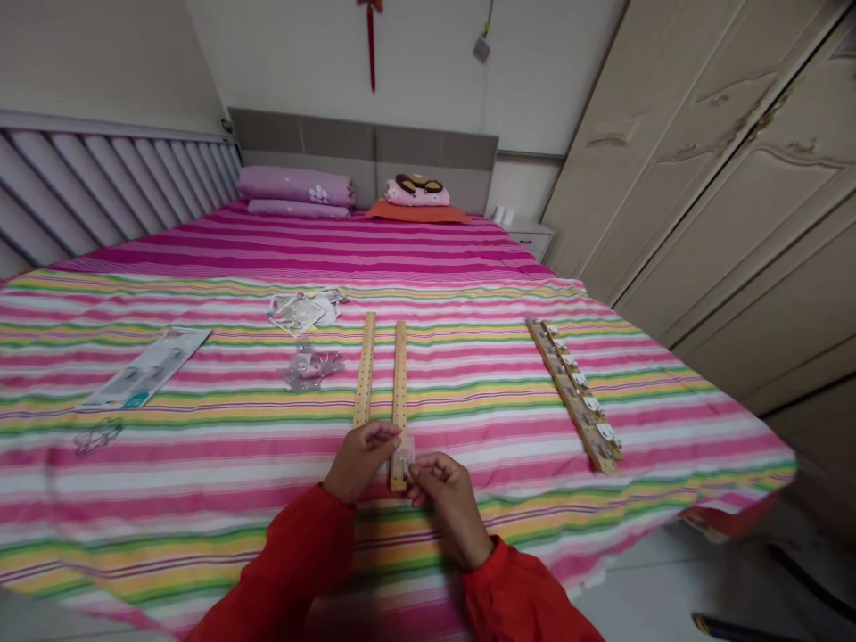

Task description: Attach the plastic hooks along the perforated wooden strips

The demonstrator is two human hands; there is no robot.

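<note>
Two perforated wooden strips lie side by side on the striped bed cover; the left strip (366,366) is partly hidden by my left hand (361,461). Over the near end of the right strip (399,374) is a small clear hook piece (404,456). My left hand pinches its upper left edge between thumb and fingers. From the right, my right hand (449,499) has its fingertips closed on the lower right of the same piece.
Clear packets (311,367) and flat packages (300,312) lie left of the strips. Farther left are a long blister pack (151,367) and thin wire items (99,435). At the right, wooden strips (568,388) bear several white hooks. Pillows (296,187) rest by the headboard (428,159).
</note>
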